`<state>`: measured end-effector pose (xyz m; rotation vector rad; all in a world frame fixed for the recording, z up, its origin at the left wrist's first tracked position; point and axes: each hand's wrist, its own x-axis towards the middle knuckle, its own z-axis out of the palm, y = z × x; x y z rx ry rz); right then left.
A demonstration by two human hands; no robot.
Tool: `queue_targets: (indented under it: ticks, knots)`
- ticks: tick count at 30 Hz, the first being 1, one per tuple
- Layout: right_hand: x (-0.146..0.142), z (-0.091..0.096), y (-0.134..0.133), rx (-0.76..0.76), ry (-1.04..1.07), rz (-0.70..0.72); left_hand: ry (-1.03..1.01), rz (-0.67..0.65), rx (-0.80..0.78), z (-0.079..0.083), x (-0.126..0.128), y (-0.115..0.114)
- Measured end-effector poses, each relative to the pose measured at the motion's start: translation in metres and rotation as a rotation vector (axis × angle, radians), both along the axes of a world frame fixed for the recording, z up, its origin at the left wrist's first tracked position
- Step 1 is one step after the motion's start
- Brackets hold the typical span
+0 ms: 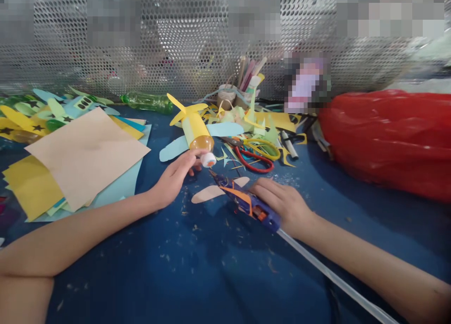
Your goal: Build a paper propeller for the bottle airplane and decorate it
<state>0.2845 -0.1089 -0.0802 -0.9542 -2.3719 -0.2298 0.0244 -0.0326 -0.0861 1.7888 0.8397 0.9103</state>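
A toy plane point(196, 132) made from a bottle lies on the blue table, wrapped in yellow paper with light-blue wings and a yellow tail. Its white cap point(208, 160), with an orange spot at the centre, faces me. My left hand point(176, 176) is closed round the bottle's neck beside the cap, some fingers hidden behind it. In my right hand point(282, 202) is a blue and orange hot glue gun point(246, 199), its nozzle just below the cap. A clear glue stick point(331, 272) sticks out of its rear. Under the gun lies a beige paper propeller point(207, 194).
Stacked coloured paper point(88, 157) lies at left, with paper cut-outs point(38, 115) behind it. Red-handled scissors point(252, 162) and paper scraps point(278, 121) are beyond my right hand. A red plastic bag point(384, 141) stands at right; a green bottle point(150, 102) rests by the perforated metal panel point(197, 28).
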Motion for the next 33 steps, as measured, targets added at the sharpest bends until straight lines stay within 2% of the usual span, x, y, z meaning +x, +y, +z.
queue_targets:
  ticks: [4,11,19,28,33]
  knots:
    - [-0.003,0.001,-0.002,0.042,-0.04,-0.021,-0.032,-0.023,-0.03,0.004,0.001,-0.002]
    - [-0.008,0.015,-0.002,0.068,-0.103,-0.047,-0.041,-0.037,-0.047,0.005,0.001,-0.003]
    - [-0.006,0.012,-0.002,0.13,-0.091,-0.086,0.022,-0.04,0.016,0.003,0.0,-0.001]
    - [-0.005,0.018,-0.003,0.155,-0.119,-0.09,-0.165,-0.024,-0.088,-0.003,0.0,0.001]
    - [-0.007,0.02,-0.002,0.166,-0.13,-0.075,-0.177,-0.016,-0.096,-0.002,-0.001,0.001]
